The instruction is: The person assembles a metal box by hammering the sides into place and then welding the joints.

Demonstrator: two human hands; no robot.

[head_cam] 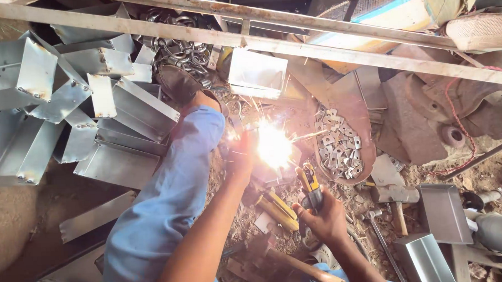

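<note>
Dirt floor, littered with scrap; rusty angle-iron bars [325, 44] cross overhead.

Left hand [241, 155] reaches to the bright weld arc [273, 146]; glare hides the fingers, so I cannot tell its grip. Sparks fly up and right from the arc. The workpiece under the glare cannot be made out.

Right hand [323, 219] clenched around a yellow-and-black electrode holder [310, 183], tip pointing up toward the arc.

Blue trouser leg [164, 205] stretches from lower left toward centre, foot in a dark sandal [176, 82].

Folded sheet-metal boxes [111, 107] piled at left, more at lower right [442, 212]. Chain [178, 49] lies beyond the sandal. Rusty tray [358, 115] just right of the arc holds small square plates [337, 146]. Hammer [395, 197] lies on the ground right of the right hand. Yellow-handled tool [278, 209] lies on the ground between the two forearms.
</note>
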